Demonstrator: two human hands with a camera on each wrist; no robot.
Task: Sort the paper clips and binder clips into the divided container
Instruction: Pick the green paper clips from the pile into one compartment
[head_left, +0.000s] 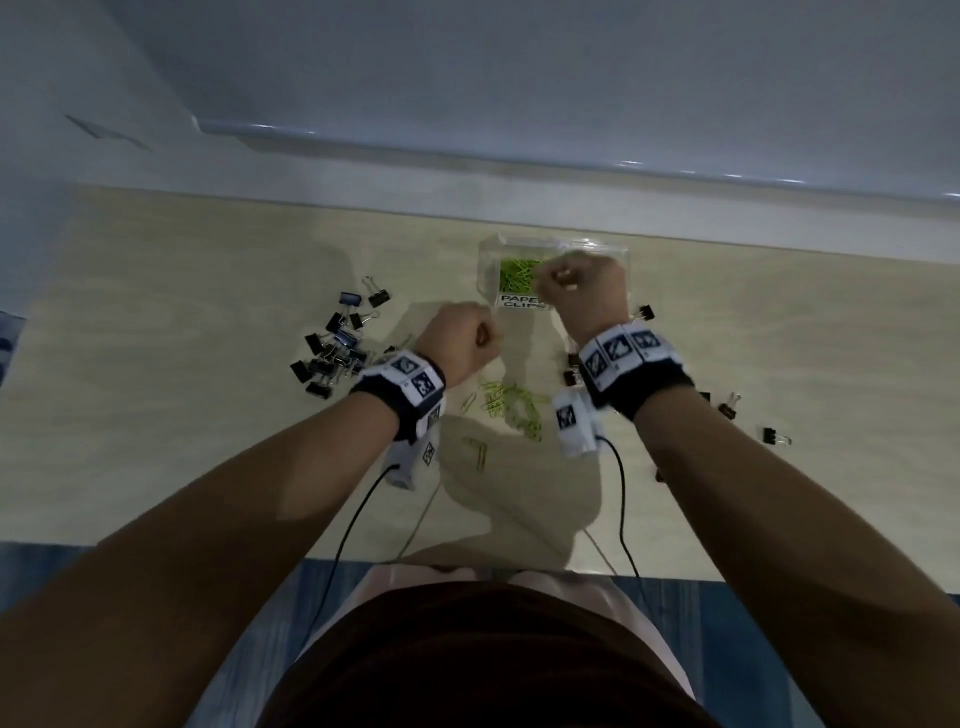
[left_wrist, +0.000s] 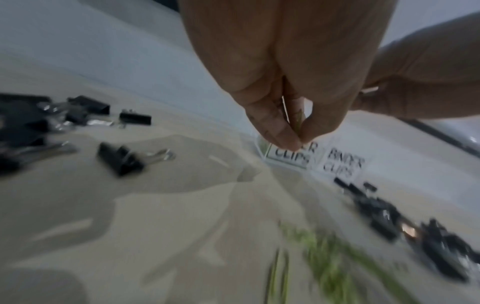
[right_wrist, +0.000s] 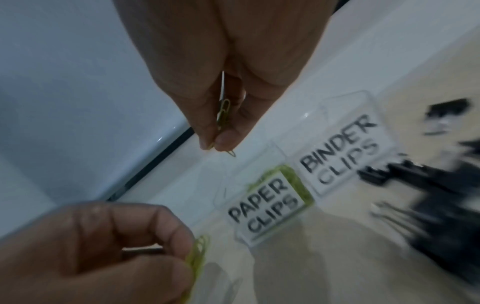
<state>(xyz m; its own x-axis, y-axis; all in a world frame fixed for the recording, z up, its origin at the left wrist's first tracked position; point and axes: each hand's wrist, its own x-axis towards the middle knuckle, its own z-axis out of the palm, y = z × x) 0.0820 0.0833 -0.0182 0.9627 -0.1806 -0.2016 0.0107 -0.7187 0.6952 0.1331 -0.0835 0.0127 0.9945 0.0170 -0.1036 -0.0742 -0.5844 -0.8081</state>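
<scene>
The divided container (head_left: 553, 249), a clear box, is sitting at the far middle of the table (head_left: 182, 312). Its left compartment, labelled PAPER CLIPS (right_wrist: 262, 211), is already holding green paper clips (head_left: 517, 275); the right compartment, labelled BINDER CLIPS (right_wrist: 340, 152), is appearing bare in the right wrist view.

The right hand (head_left: 582, 288) is hovering over the container, thumb and fingertips pinching a few green paper clips (right_wrist: 224, 112), one tip poking out below the fingers. The left hand (head_left: 460, 340) is hanging just short of the container's near left corner, fingers curled and pinching its own small bunch of paper clips (right_wrist: 198, 253).

More paper clips (head_left: 511, 410) are lying loose on the table between the wrists. Binder clips are lying in a heap (head_left: 332, 348) to the left and scattered (head_left: 732, 405) to the right, none sorted yet.

Risks, by judgement: the right hand is hanging near the divider, so a release there could be sending clips into the binder side. Linked clips could be snagging on the fingers and dropping outside the wall. The left hand, releasing from where it hangs, would be spilling short of the rim.
</scene>
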